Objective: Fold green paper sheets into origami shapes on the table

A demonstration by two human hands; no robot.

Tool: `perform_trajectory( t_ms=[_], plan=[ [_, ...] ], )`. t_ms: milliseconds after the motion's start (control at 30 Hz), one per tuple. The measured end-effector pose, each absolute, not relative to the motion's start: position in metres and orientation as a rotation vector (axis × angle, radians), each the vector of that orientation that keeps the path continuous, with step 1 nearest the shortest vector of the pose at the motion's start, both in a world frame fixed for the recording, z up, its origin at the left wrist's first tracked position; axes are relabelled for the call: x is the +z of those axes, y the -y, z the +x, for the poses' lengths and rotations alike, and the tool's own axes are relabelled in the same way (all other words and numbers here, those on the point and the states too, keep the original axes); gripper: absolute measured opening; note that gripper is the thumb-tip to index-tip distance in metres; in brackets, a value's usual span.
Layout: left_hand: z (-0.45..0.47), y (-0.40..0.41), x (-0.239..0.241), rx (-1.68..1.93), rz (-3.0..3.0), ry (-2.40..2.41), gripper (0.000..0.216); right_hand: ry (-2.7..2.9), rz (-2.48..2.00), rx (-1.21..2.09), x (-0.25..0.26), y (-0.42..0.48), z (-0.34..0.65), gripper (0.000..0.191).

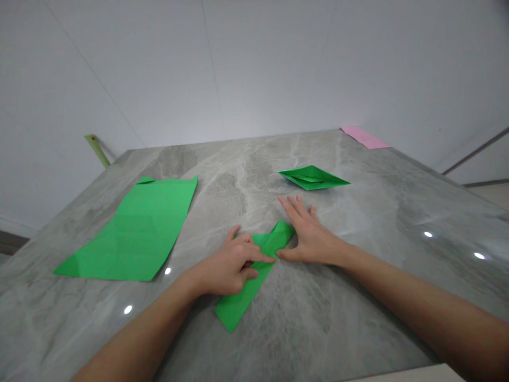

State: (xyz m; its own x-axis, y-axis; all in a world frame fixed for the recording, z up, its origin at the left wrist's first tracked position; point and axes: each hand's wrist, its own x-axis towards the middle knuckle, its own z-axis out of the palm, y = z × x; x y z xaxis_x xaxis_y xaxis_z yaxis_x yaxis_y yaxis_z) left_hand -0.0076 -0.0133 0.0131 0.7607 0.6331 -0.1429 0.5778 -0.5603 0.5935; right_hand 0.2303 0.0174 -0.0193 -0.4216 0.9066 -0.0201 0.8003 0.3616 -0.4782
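A folded strip of green paper [241, 302] lies slantwise on the grey marbled table, its upper end creased into a pointed flap. My left hand [231, 264] rests over its middle, the index finger stretched out and pressing near the right edge, thumb apart, the other fingers partly curled. My right hand [314, 236] is spread at the strip's upper right. Its thumb tip touches the paper's edge close to my left index fingertip, while the other fingers reach onto the table. Both hands cover parts of the strip.
A larger creased green sheet [139, 233] lies at the left, with curled corners. Beyond my right hand sits a folded green paper boat [312, 179]. Pink paper [366, 138] lies at the far right table edge. A white edge [413, 374] shows at the bottom right.
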Motion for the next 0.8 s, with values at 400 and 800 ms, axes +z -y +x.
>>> perform_trajectory(
  t_ms=[400,800],
  plan=[
    [-0.012,0.012,0.015,0.062,2.341,-0.854,0.060,2.374,-1.490,0.626,-0.024,-0.024,0.239,0.122],
    [-0.012,0.011,0.016,0.079,2.323,-0.849,0.063,2.290,-1.564,0.714,-0.022,-0.034,0.251,0.113]
  ],
)
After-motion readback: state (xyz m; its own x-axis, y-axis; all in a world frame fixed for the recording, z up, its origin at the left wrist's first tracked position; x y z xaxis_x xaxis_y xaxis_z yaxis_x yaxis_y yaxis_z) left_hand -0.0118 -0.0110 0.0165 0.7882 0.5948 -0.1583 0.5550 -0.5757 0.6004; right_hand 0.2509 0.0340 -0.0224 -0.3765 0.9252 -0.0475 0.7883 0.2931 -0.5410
